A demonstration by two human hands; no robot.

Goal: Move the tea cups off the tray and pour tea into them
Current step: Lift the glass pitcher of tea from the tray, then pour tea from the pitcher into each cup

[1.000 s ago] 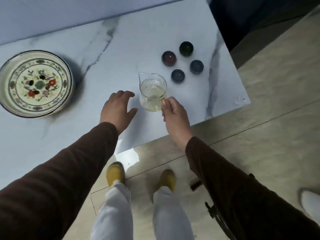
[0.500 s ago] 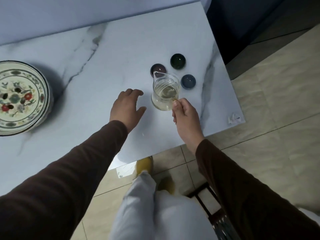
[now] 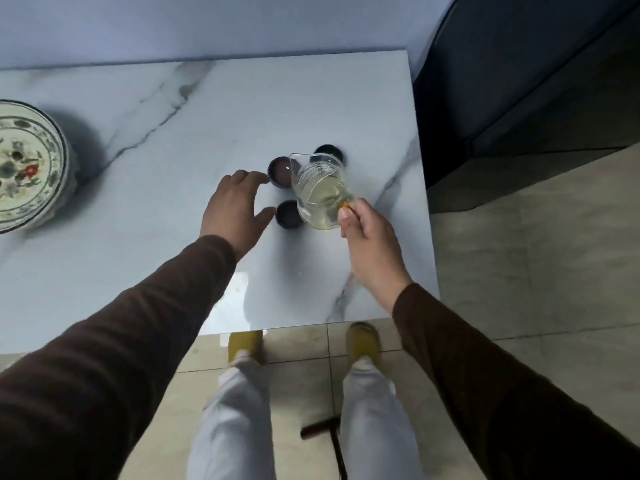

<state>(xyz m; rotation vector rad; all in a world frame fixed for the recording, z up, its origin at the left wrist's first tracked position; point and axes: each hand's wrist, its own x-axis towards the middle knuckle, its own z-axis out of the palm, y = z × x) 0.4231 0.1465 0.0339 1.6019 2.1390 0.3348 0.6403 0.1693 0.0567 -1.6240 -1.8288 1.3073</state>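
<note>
My right hand [image 3: 369, 242] is raised over the table [image 3: 214, 109], fingers pinched around the handle of the glass pitcher [image 3: 320, 190], which tilts with its spout pointing away from me and to the left. Pale yellow tea sits in its lower part. My left hand [image 3: 233, 209] reaches forward low over the marble top, fingers spread wide and holding nothing; whether the palm touches the surface I cannot tell.

Just past my left fingertips stands one dark cup [image 3: 280, 172], close under the pitcher's spout. A second cup [image 3: 288, 214] sits just beside my left thumb, partly behind the pitcher. A third cup [image 3: 329, 152] shows beyond the pitcher's rim.

Far to the left of my left hand, at the frame's edge, is the flowered tray [image 3: 24, 168]. The table is white marble with grey veins against a pale wall; the floor is beige tile, with a dark cabinet [image 3: 526, 74] at the right.
</note>
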